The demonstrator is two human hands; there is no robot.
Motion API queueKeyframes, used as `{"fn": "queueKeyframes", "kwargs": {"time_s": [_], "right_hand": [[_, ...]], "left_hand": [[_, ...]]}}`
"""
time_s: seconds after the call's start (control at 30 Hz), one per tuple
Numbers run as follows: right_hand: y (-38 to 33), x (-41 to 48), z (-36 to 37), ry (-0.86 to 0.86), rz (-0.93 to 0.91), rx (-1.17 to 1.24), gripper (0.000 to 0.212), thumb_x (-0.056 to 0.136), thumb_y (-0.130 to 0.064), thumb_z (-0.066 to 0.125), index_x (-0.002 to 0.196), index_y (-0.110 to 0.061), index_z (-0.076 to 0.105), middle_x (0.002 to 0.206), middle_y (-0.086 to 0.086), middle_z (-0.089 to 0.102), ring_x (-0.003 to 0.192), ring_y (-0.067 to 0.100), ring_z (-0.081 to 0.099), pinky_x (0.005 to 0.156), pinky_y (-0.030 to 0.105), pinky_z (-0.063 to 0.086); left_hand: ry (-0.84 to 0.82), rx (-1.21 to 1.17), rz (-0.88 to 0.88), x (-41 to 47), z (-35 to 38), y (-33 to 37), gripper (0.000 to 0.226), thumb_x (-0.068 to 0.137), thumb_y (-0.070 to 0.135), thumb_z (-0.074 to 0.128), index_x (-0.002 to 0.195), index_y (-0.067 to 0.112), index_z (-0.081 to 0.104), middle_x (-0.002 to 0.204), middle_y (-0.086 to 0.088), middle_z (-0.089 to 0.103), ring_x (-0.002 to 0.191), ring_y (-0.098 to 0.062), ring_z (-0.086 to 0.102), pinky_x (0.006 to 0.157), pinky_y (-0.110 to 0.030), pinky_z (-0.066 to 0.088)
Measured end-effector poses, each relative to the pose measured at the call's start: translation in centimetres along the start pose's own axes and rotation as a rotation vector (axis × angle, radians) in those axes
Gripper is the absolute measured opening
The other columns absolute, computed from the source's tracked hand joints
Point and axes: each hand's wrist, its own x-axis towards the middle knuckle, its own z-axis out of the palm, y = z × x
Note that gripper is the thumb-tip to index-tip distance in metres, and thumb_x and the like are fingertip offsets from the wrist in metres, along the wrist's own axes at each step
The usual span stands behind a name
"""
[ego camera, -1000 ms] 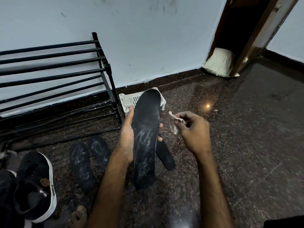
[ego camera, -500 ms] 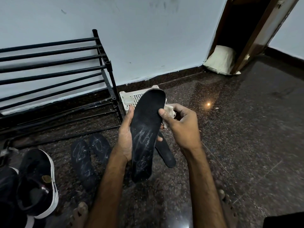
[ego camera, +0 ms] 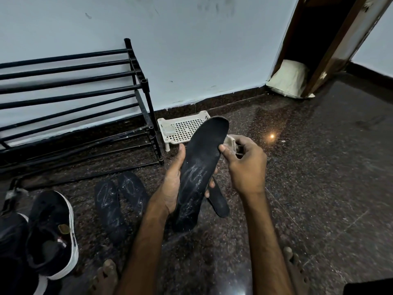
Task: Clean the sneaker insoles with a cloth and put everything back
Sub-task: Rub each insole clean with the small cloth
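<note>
At the near left of the floor stands a black sneaker [ego camera: 53, 233] with a white sole. Above the floor, the left hand [ego camera: 173, 186] holds a black insole [ego camera: 202, 167] at its middle, the fingers curled round it and the toe end raised. The right hand [ego camera: 246, 165] pinches a pale cloth [ego camera: 231, 143] in its fingers at the insole's right edge. 2 marked insoles [ego camera: 110, 205] lie on the floor left of the hands, and a 4th insole [ego camera: 220, 202] lies partly hidden behind the held one. Farther, at the floor's edge by the wall, a white tray [ego camera: 182, 129] stands just beside a black shoe rack [ego camera: 70, 99].
</note>
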Motion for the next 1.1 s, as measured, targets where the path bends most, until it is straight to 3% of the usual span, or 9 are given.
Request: {"fn": "queueKeyframes", "kwargs": {"time_s": [0.13, 0.27, 0.43, 0.63, 0.7, 0.8, 0.97, 1.1], "right_hand": [[0.1, 0.4, -1.0, -0.043, -0.042, -0.064, 0.024, 0.085, -0.007, 0.074, 0.107, -0.015, 0.072, 0.103, -0.009, 0.068, 0.094, 0.003, 0.063, 0.088, 0.019, 0.052], [0.8, 0.2, -1.3, -0.011, 0.027, -0.028, 0.018, 0.086, -0.014, 0.073, 0.104, -0.018, 0.073, 0.094, -0.011, 0.069, 0.086, 0.0, 0.064, 0.074, 0.007, 0.049], [1.1, -0.3, -0.5, -0.002, 0.149, 0.1, 0.017, 0.088, -0.016, 0.072, 0.104, -0.018, 0.074, 0.09, -0.01, 0.073, 0.081, 0.005, 0.069, 0.078, 0.033, 0.059], [0.4, -0.7, 1.0, -0.028, 0.165, 0.196, 0.011, 0.087, -0.014, 0.07, 0.097, -0.02, 0.072, 0.085, -0.008, 0.073, 0.076, 0.007, 0.067, 0.072, 0.032, 0.057], [0.2, -0.9, 1.3, -0.039, 0.191, 0.228, 0.012, 0.085, -0.012, 0.072, 0.094, -0.019, 0.071, 0.082, -0.006, 0.072, 0.071, 0.005, 0.065, 0.068, 0.029, 0.055], [0.4, -0.7, 1.4, -0.05, 0.221, 0.226, 0.016, 0.082, -0.012, 0.076, 0.094, -0.021, 0.071, 0.085, -0.005, 0.073, 0.075, 0.009, 0.068, 0.073, 0.035, 0.058], [0.6, -0.4, 1.9, -0.08, 0.293, 0.302, 0.012, 0.082, -0.013, 0.075, 0.089, -0.021, 0.069, 0.082, 0.001, 0.074, 0.068, 0.016, 0.066, 0.072, 0.048, 0.06], [0.7, -0.2, 2.3, 0.022, 0.303, 0.276, 0.008, 0.082, -0.019, 0.074, 0.086, -0.024, 0.069, 0.075, -0.002, 0.073, 0.065, 0.016, 0.067, 0.067, 0.045, 0.06]], "left_hand": [[0.034, 0.012, 0.016, 0.0, 0.2, 0.0, 0.084, 0.087, 0.071, 0.043, 0.116, -0.006, 0.063, 0.095, -0.025, 0.058, 0.066, -0.031, 0.062, 0.053, -0.034, 0.054], [0.078, 0.002, 0.055, 0.0, 0.3, 0.5, 0.083, 0.09, 0.07, 0.037, 0.117, -0.004, 0.063, 0.092, -0.022, 0.062, 0.065, -0.029, 0.061, 0.052, -0.033, 0.052], [0.149, -0.093, 0.002, 0.4, 0.1, 0.7, 0.088, 0.088, 0.077, 0.031, 0.113, 0.0, 0.065, 0.084, -0.018, 0.065, 0.061, -0.029, 0.063, 0.052, -0.035, 0.055], [0.157, -0.149, -0.113, 0.8, 1.1, 0.7, 0.095, 0.081, 0.082, 0.028, 0.1, 0.002, 0.074, 0.081, -0.021, 0.066, 0.059, -0.031, 0.064, 0.052, -0.039, 0.056], [0.15, -0.184, -0.141, 0.8, 1.2, 0.7, 0.095, 0.079, 0.083, 0.029, 0.107, 0.001, 0.071, 0.084, -0.02, 0.067, 0.061, -0.032, 0.065, 0.052, -0.04, 0.057], [0.134, -0.179, -0.158, 0.8, 0.5, 0.6, 0.097, 0.081, 0.083, 0.027, 0.122, 0.002, 0.062, 0.091, -0.02, 0.067, 0.062, -0.032, 0.065, 0.053, -0.043, 0.057], [0.085, -0.174, -0.172, 0.5, 0.4, 0.8, 0.1, 0.084, 0.084, 0.019, 0.107, 0.003, 0.073, 0.088, -0.022, 0.066, 0.061, -0.032, 0.064, 0.051, -0.046, 0.058], [0.076, -0.199, -0.158, 0.3, 0.7, 0.8, 0.088, 0.089, 0.077, 0.022, 0.119, 0.006, 0.066, 0.093, -0.02, 0.069, 0.063, -0.033, 0.066, 0.05, -0.051, 0.056]]}}
